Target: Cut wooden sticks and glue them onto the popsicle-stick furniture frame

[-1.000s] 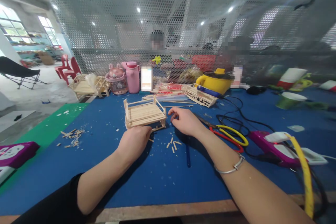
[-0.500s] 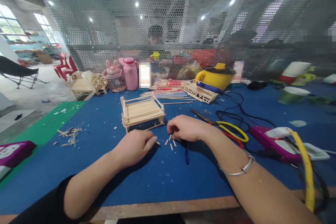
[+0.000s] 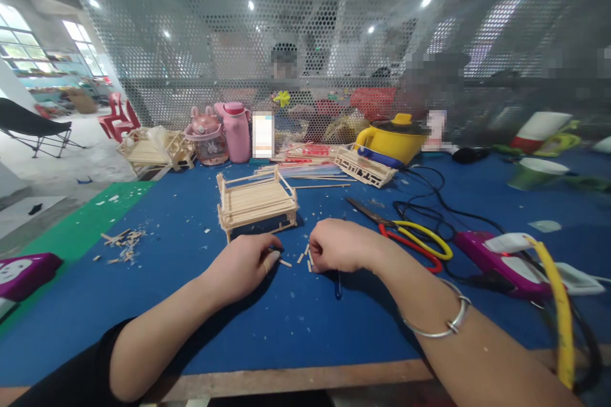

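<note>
My left hand (image 3: 248,262) rests low over the blue tabletop with its fingers pinched. A short wooden stick (image 3: 285,262) pokes out at its thumb tip. My right hand (image 3: 338,244) is closed, fingertips down at several small wooden pieces (image 3: 300,259); whatever it grips is hidden. From beneath that hand sticks out a thin blue handle (image 3: 338,287). Just behind both hands stands a small model made of wooden sticks (image 3: 258,198), with a slatted deck, corner posts and rails. Neither hand touches it.
Scissors (image 3: 405,235) with yellow and red handles lie right of my right hand, near black cables and a purple power strip (image 3: 496,261). Wood scraps (image 3: 125,245) lie at left. Further back are stick bundles, another stick model (image 3: 365,166), a yellow pot (image 3: 394,140) and a pink bottle (image 3: 235,133).
My right hand has lowered slightly, its fingers curled closer over the small pieces. My left hand has shifted slightly left, and the stick at its thumb shows more.
</note>
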Tool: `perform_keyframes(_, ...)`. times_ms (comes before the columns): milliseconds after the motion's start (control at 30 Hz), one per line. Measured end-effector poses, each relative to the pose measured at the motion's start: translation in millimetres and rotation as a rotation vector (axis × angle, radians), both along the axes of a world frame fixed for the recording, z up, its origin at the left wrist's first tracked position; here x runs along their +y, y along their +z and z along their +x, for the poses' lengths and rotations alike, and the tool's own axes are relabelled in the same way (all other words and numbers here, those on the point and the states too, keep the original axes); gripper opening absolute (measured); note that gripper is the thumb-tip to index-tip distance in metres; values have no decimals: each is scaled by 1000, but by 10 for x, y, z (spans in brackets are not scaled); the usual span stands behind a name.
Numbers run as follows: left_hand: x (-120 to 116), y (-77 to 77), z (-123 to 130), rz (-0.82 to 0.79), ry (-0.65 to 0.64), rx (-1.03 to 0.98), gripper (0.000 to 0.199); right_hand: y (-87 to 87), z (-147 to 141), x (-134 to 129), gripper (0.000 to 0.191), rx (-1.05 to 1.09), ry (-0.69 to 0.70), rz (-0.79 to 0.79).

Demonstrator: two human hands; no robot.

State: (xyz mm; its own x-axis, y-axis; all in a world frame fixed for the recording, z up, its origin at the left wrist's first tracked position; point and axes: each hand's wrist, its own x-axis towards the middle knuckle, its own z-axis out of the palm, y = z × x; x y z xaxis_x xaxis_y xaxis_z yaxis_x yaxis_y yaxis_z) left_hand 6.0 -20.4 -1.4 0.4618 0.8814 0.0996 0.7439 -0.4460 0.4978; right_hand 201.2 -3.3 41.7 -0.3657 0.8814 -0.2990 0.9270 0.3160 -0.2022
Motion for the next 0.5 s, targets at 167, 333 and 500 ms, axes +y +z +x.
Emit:
perform_keyframes(167, 14, -9, -16, 1, 55, -50, 24, -13, 129, 90, 8, 49, 29, -32)
perform_keyframes(333, 25, 18, -35, 28, 99, -40, 24, -9, 140, 97, 10, 210, 175, -94)
perform_keyframes(500, 50, 52, -66, 45, 127, -15, 26, -51, -14, 45, 11, 149, 187, -72)
